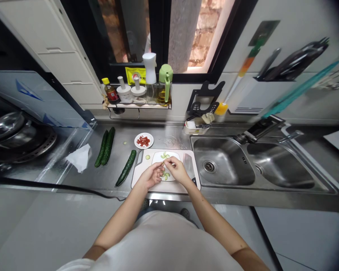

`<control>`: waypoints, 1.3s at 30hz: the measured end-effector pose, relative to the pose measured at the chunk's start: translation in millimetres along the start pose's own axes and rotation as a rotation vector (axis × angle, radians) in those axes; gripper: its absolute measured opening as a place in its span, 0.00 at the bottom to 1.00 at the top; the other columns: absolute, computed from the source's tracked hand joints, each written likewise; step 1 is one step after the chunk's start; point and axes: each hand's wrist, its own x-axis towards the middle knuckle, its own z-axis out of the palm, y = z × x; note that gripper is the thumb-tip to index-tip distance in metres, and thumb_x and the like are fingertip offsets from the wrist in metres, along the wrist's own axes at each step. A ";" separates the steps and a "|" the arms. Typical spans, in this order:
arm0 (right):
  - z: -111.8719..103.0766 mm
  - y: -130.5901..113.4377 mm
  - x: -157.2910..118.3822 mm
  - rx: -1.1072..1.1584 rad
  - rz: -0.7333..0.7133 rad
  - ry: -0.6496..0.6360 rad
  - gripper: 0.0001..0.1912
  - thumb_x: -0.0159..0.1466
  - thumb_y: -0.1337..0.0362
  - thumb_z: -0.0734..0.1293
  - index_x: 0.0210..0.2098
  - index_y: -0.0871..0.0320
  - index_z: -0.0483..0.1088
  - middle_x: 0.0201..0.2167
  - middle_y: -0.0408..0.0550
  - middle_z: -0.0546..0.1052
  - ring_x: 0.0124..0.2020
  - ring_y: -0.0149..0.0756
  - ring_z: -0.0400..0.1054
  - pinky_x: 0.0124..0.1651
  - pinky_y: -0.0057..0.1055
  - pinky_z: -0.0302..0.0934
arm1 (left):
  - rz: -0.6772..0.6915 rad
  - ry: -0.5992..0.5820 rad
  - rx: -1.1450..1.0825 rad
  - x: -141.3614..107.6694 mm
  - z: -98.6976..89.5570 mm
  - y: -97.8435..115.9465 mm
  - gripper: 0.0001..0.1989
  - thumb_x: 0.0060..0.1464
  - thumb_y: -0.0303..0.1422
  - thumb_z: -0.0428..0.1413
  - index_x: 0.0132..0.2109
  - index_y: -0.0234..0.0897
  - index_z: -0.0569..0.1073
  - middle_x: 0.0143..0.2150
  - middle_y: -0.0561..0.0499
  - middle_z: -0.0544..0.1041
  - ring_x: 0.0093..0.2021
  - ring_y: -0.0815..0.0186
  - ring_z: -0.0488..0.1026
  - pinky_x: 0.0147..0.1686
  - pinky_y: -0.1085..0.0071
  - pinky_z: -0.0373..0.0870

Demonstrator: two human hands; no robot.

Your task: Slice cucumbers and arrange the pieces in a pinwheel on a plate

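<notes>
Both hands meet over a white plate (pixel 174 154) that rests on a light cutting board (pixel 140 168). My left hand (pixel 151 175) is palm up with curled fingers, its thumb and forefinger pinched near the right fingertips. My right hand (pixel 176 170) comes from the other side, thumb and fingers pressed together. Whatever small thing lies between the fingertips is too small to make out. Pale green cucumber slices (pixel 165 176) are laid out in groups on the plate. A round cucumber piece (pixel 147 157) sits on the board. One whole cucumber (pixel 125 168) lies left of the board.
Two more cucumbers (pixel 104 146) lie further left, near a crumpled white paper (pixel 79 158). Behind the board stands a small plate of chopped red pieces (pixel 143 141). A double sink (pixel 223 160) is on the right; a pot (pixel 14 130) stands on the stove at left.
</notes>
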 end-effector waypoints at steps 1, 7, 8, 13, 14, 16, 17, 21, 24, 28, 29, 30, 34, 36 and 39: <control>-0.1 -0.7 -0.5 -0.021 -0.023 0.006 0.11 0.62 0.57 0.64 0.31 0.57 0.73 0.30 0.45 0.72 0.35 0.33 0.66 0.38 0.29 0.59 | 0.038 0.013 0.032 0.0 -0.4 0.9 0.10 0.49 0.35 0.61 0.35 0.34 0.70 0.25 0.54 0.71 0.19 0.77 0.65 0.15 0.83 0.51; -2.1 -2.0 -4.9 -0.105 -0.070 -0.036 0.09 0.62 0.60 0.64 0.33 0.58 0.73 0.30 0.45 0.73 0.33 0.32 0.66 0.36 0.28 0.59 | 0.274 0.060 0.292 -2.6 -2.9 5.2 0.16 0.39 0.37 0.66 0.30 0.33 0.70 0.26 0.56 0.69 0.22 0.79 0.63 0.18 0.83 0.50; -2.3 -1.2 -5.8 -0.123 -0.065 -0.048 0.09 0.62 0.60 0.64 0.33 0.58 0.73 0.30 0.45 0.74 0.33 0.32 0.66 0.36 0.28 0.59 | 0.300 0.072 0.351 -2.7 -3.3 5.6 0.16 0.39 0.38 0.66 0.30 0.33 0.70 0.26 0.56 0.69 0.22 0.79 0.63 0.18 0.82 0.50; -3.0 3.7 -8.9 -0.205 -0.042 -0.113 0.10 0.63 0.60 0.63 0.31 0.58 0.74 0.29 0.45 0.75 0.32 0.31 0.66 0.36 0.27 0.59 | 0.459 0.093 0.586 -0.7 -5.3 6.9 0.15 0.39 0.40 0.64 0.29 0.33 0.72 0.25 0.55 0.70 0.24 0.76 0.63 0.23 0.79 0.55; -3.1 4.2 -9.0 -0.217 -0.039 -0.128 0.10 0.63 0.60 0.63 0.31 0.59 0.74 0.29 0.45 0.75 0.31 0.31 0.66 0.36 0.26 0.59 | 0.492 0.085 0.608 0.0 -6.2 7.3 0.15 0.39 0.40 0.64 0.29 0.33 0.72 0.25 0.55 0.71 0.25 0.75 0.64 0.25 0.78 0.57; -3.2 4.6 -8.1 -0.233 -0.031 -0.152 0.10 0.63 0.61 0.63 0.32 0.59 0.74 0.28 0.45 0.75 0.30 0.30 0.65 0.35 0.26 0.58 | 0.539 0.068 0.641 1.8 -9.0 8.6 0.15 0.40 0.39 0.64 0.30 0.32 0.73 0.26 0.54 0.72 0.28 0.73 0.65 0.30 0.77 0.61; -3.1 4.7 -7.1 -0.235 -0.025 -0.159 0.10 0.63 0.62 0.63 0.31 0.59 0.74 0.27 0.44 0.75 0.29 0.29 0.65 0.35 0.25 0.57 | 0.555 0.062 0.657 3.1 -11.0 9.4 0.15 0.40 0.39 0.64 0.30 0.32 0.73 0.27 0.54 0.72 0.29 0.72 0.66 0.32 0.76 0.62; -0.4 7.3 -0.6 -0.195 0.028 -0.184 0.09 0.61 0.63 0.63 0.28 0.60 0.73 0.25 0.43 0.74 0.27 0.28 0.63 0.32 0.24 0.56 | 0.594 0.046 0.741 11.6 -23.1 13.1 0.15 0.42 0.41 0.64 0.32 0.33 0.74 0.30 0.52 0.74 0.31 0.70 0.68 0.35 0.73 0.64; 3.6 13.5 4.4 -0.143 0.094 -0.208 0.09 0.60 0.63 0.63 0.27 0.60 0.72 0.24 0.42 0.73 0.26 0.28 0.63 0.31 0.24 0.56 | 0.589 0.048 0.799 21.3 -34.5 14.6 0.16 0.44 0.42 0.63 0.32 0.33 0.74 0.29 0.53 0.73 0.30 0.71 0.67 0.34 0.74 0.63; 9.7 27.6 10.1 -0.105 0.154 -0.244 0.08 0.59 0.63 0.63 0.28 0.60 0.72 0.24 0.42 0.73 0.27 0.29 0.64 0.31 0.24 0.56 | 0.580 0.070 0.837 36.5 -49.2 13.7 0.16 0.44 0.43 0.63 0.32 0.33 0.74 0.29 0.52 0.73 0.29 0.71 0.67 0.34 0.73 0.64; 11.4 32.5 11.7 -0.101 0.162 -0.257 0.08 0.59 0.63 0.63 0.28 0.60 0.72 0.24 0.42 0.73 0.26 0.29 0.64 0.31 0.24 0.56 | 0.582 0.080 0.840 40.8 -52.7 13.2 0.15 0.43 0.42 0.63 0.32 0.33 0.74 0.29 0.52 0.74 0.30 0.70 0.67 0.34 0.73 0.64; 13.1 37.9 13.3 -0.106 0.165 -0.266 0.08 0.59 0.63 0.63 0.28 0.60 0.72 0.24 0.42 0.73 0.26 0.28 0.63 0.31 0.24 0.56 | 0.583 0.088 0.844 45.5 -56.2 12.7 0.15 0.43 0.41 0.63 0.32 0.33 0.74 0.30 0.52 0.74 0.30 0.70 0.68 0.35 0.73 0.65; 20.9 62.7 20.7 -0.212 0.189 -0.298 0.09 0.58 0.65 0.62 0.27 0.61 0.72 0.22 0.42 0.72 0.25 0.28 0.62 0.30 0.23 0.54 | 0.568 0.130 0.909 66.2 -70.3 10.3 0.12 0.42 0.38 0.62 0.31 0.33 0.74 0.29 0.52 0.74 0.31 0.69 0.69 0.35 0.72 0.66; 25.2 73.4 24.3 -0.292 0.218 -0.316 0.09 0.58 0.67 0.62 0.26 0.61 0.73 0.22 0.42 0.72 0.25 0.27 0.61 0.30 0.23 0.53 | 0.555 0.184 0.995 75.3 -76.8 9.1 0.10 0.44 0.36 0.61 0.31 0.33 0.74 0.29 0.52 0.75 0.31 0.69 0.69 0.35 0.73 0.66; 31.4 82.7 28.7 -0.399 0.247 -0.349 0.09 0.59 0.67 0.62 0.28 0.62 0.74 0.23 0.42 0.73 0.25 0.27 0.62 0.31 0.23 0.53 | 0.520 0.282 1.182 83.4 -83.3 8.4 0.08 0.47 0.34 0.59 0.34 0.33 0.75 0.30 0.52 0.75 0.31 0.69 0.69 0.34 0.74 0.64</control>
